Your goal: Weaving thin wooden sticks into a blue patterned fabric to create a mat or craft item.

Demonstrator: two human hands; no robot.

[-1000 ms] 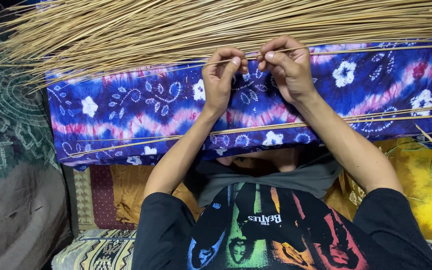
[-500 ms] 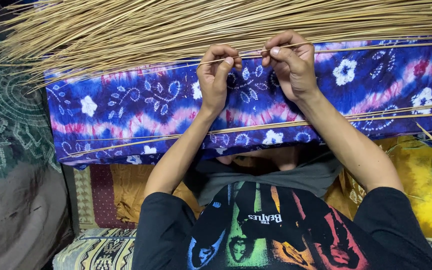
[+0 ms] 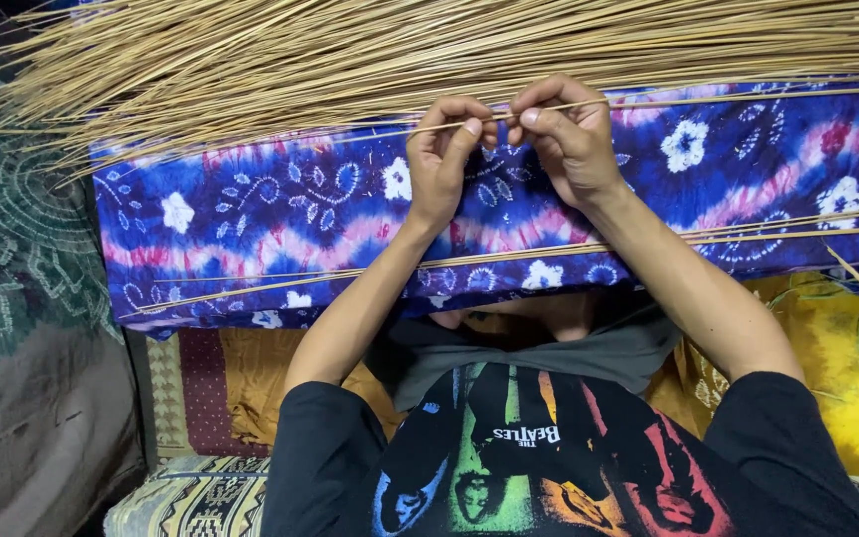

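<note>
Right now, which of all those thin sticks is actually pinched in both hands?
The single stick running right from the fingertips, held by left hand and right hand. It sits apart below the big pile; others lie loose on the cloth.

We have one view only, from the camera worn on the head, tilted steeply down over our own chest and forearms. It looks at close range onto the blue tie-dye cloth (image 3: 280,234) across the lap, with the heap of thin straw sticks (image 3: 370,50) along the far, upper edge.
</note>
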